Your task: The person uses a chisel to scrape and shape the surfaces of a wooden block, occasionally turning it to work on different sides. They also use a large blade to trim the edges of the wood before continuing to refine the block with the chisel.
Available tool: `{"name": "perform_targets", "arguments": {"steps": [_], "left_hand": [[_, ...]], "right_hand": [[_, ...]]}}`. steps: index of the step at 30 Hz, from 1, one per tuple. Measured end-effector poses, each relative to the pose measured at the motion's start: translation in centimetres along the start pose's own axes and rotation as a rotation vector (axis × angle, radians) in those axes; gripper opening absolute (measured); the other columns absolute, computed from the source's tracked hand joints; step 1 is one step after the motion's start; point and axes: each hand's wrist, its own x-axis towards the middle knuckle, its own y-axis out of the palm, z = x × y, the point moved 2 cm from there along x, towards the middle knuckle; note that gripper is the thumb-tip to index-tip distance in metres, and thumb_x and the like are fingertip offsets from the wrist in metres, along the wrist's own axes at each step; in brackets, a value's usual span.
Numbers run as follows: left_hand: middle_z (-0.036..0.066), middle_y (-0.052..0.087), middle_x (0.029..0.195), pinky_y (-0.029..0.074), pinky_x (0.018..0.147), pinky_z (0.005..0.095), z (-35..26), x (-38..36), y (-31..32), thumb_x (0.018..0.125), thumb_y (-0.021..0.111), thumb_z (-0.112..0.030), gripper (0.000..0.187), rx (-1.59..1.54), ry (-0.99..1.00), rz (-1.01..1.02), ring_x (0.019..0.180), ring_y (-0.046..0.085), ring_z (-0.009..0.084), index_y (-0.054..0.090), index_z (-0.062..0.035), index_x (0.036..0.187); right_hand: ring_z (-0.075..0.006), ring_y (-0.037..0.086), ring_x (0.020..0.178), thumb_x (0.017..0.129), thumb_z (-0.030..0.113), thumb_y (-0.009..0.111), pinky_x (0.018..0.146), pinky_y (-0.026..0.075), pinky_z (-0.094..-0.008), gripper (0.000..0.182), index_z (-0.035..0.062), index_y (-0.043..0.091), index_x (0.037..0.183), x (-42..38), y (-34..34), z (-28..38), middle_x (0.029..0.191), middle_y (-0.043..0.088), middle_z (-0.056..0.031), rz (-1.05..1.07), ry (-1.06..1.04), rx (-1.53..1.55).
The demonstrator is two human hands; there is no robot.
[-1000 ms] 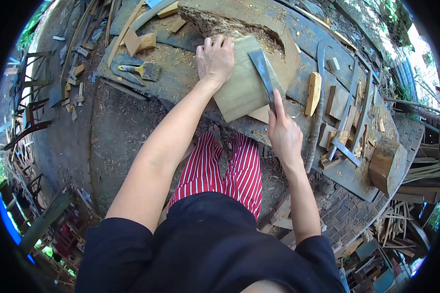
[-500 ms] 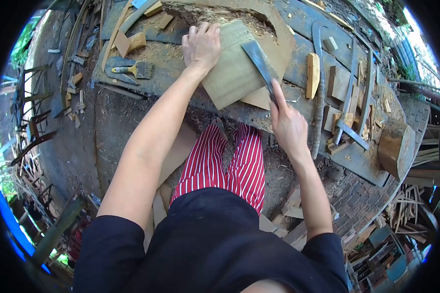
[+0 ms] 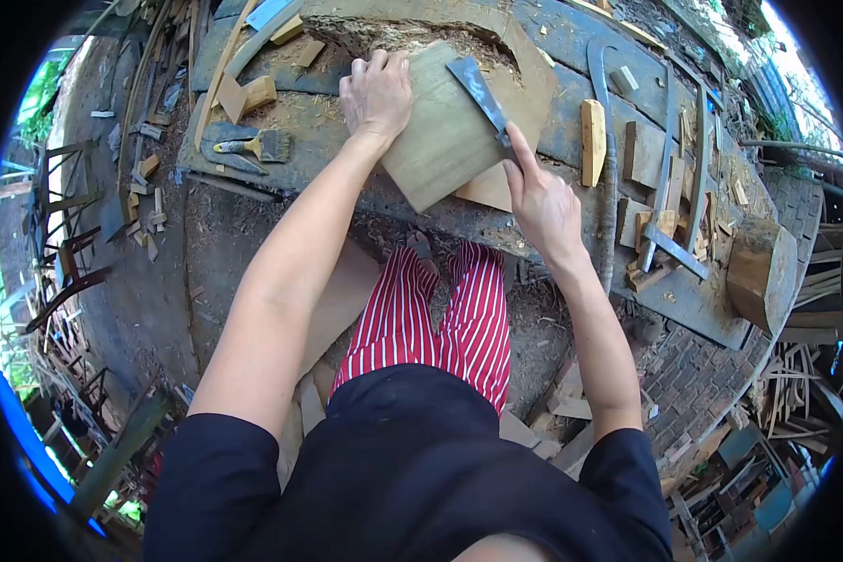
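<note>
A flat, squarish wooden board (image 3: 443,131) lies tilted on the workbench, over another brown sheet (image 3: 532,94). My left hand (image 3: 377,94) is at the board's upper left edge, its fingers bent around that edge. In my right hand (image 3: 544,208) is a knife with a broad metal blade (image 3: 478,92), its handle mostly hidden by my fingers. The index finger stretches along the tool toward the blade. The blade lies over the right part of the board, pointing up and to the left.
A paintbrush (image 3: 258,146) rests on the workbench (image 3: 300,117) at the left, near small wood offcuts (image 3: 245,96). On the right are a yellowish wood block (image 3: 593,143), a curved sickle-like tool (image 3: 610,178), a frame saw (image 3: 663,178) and a large wood block (image 3: 761,272).
My right hand and the blade have moved slightly up and to the left over the board. My left hand still holds the board's edge.
</note>
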Motion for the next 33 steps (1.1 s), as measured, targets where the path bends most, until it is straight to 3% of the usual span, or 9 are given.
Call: {"name": "perform_targets", "arguments": {"steps": [4, 8, 15, 19, 24, 29, 33], "left_hand": [[0.001, 0.061, 0.105, 0.046, 0.086, 0.0426, 0.2, 0.1, 0.0, 0.100, 0.046, -0.033, 0.029, -0.031, 0.028, 0.053, 0.101, 0.057, 0.0248, 0.065, -0.0208, 0.119], [0.001, 0.061, 0.110, 0.044, 0.090, 0.0414, 0.3, 0.3, 0.1, 0.100, 0.046, -0.034, 0.030, 0.005, -0.053, 0.033, 0.104, 0.055, 0.0233, 0.066, -0.0188, 0.116], [0.001, 0.061, 0.111, 0.045, 0.089, 0.0428, 0.9, -0.3, -0.2, 0.100, 0.046, -0.033, 0.030, -0.051, 0.045, 0.082, 0.105, 0.055, 0.0242, 0.066, -0.0195, 0.117], [0.001, 0.061, 0.111, 0.044, 0.090, 0.0419, 0.6, -0.1, -0.3, 0.100, 0.046, -0.032, 0.028, -0.046, -0.045, 0.061, 0.105, 0.055, 0.0253, 0.066, -0.0204, 0.115], [0.002, 0.061, 0.112, 0.044, 0.090, 0.0432, 0.3, 0.1, -0.3, 0.100, 0.046, -0.031, 0.028, 0.018, -0.039, 0.055, 0.105, 0.055, 0.0254, 0.065, -0.0193, 0.117], [0.003, 0.059, 0.108, 0.045, 0.086, 0.0448, -0.3, -0.7, -0.3, 0.101, 0.044, -0.033, 0.031, 0.025, -0.086, -0.025, 0.102, 0.055, 0.0267, 0.064, -0.0196, 0.120], [0.004, 0.059, 0.109, 0.044, 0.085, 0.0440, -0.7, -1.2, -0.4, 0.101, 0.044, -0.034, 0.031, 0.053, -0.133, 0.049, 0.102, 0.055, 0.0264, 0.064, -0.0206, 0.120]], "right_hand": [[-0.0411, 0.067, 0.068, 0.101, 0.035, 0.049, 0.057, 0.053, -0.0515, 0.048, 0.0306, 0.038, 0.147, -4.3, 0.3, -1.4, 0.071, 0.067, -0.0215, -0.062, -0.016, 0.201], [-0.0404, 0.068, 0.068, 0.101, 0.036, 0.048, 0.057, 0.053, -0.0518, 0.047, 0.0286, 0.040, 0.147, 1.6, -0.5, 0.8, 0.073, 0.068, -0.0221, 0.013, -0.005, -0.022], [-0.0383, 0.068, 0.063, 0.101, 0.035, 0.048, 0.054, 0.053, -0.0499, 0.048, 0.0275, 0.039, 0.148, -3.1, 0.3, -0.5, 0.069, 0.067, -0.0192, -0.027, 0.003, 0.086], [-0.0385, 0.068, 0.063, 0.101, 0.034, 0.047, 0.055, 0.053, -0.0506, 0.048, 0.0281, 0.039, 0.148, 2.1, -0.1, 1.5, 0.069, 0.068, -0.0186, -0.021, -0.015, -0.076], [-0.0405, 0.069, 0.068, 0.102, 0.036, 0.044, 0.062, 0.055, -0.0522, 0.045, 0.0258, 0.041, 0.146, -2.5, 0.3, 1.1, 0.072, 0.068, -0.0217, -0.026, 0.037, 0.119], [-0.0426, 0.069, 0.070, 0.101, 0.036, 0.045, 0.064, 0.055, -0.0527, 0.046, 0.0242, 0.042, 0.146, 2.9, 0.9, 3.5, 0.073, 0.068, -0.0235, -0.019, 0.078, 0.090], [-0.0431, 0.068, 0.067, 0.100, 0.037, 0.046, 0.063, 0.055, -0.0543, 0.048, 0.0241, 0.043, 0.145, 1.1, 1.5, 5.1, 0.071, 0.067, -0.0246, -0.045, 0.092, 0.126]]}}
